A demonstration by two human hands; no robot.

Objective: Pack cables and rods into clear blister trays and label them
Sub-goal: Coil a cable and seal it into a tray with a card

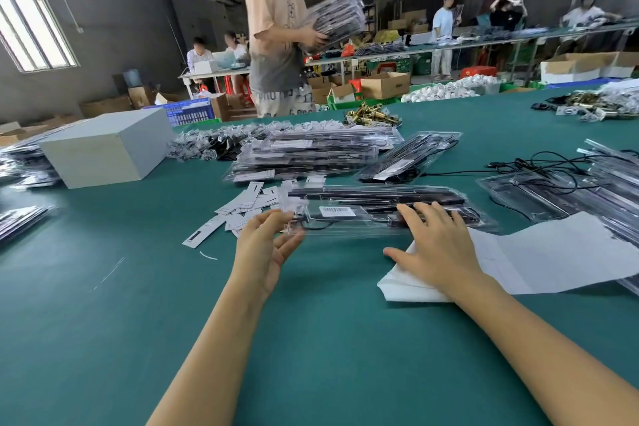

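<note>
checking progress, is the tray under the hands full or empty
Full: the tray holds dark rods and a black cable, with a barcode label on it.

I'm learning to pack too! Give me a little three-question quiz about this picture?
1. True or false: the right hand lies flat with straight fingers on the clear blister tray.
2. Which is stuck on top of that tray? A) a barcode label B) a red ribbon C) a coin
3. Fill in: the loose white paper tags lie on the green table just past the ______ hand.

Key
1. True.
2. A.
3. Left; its fingers touch the tray's near end.
</note>
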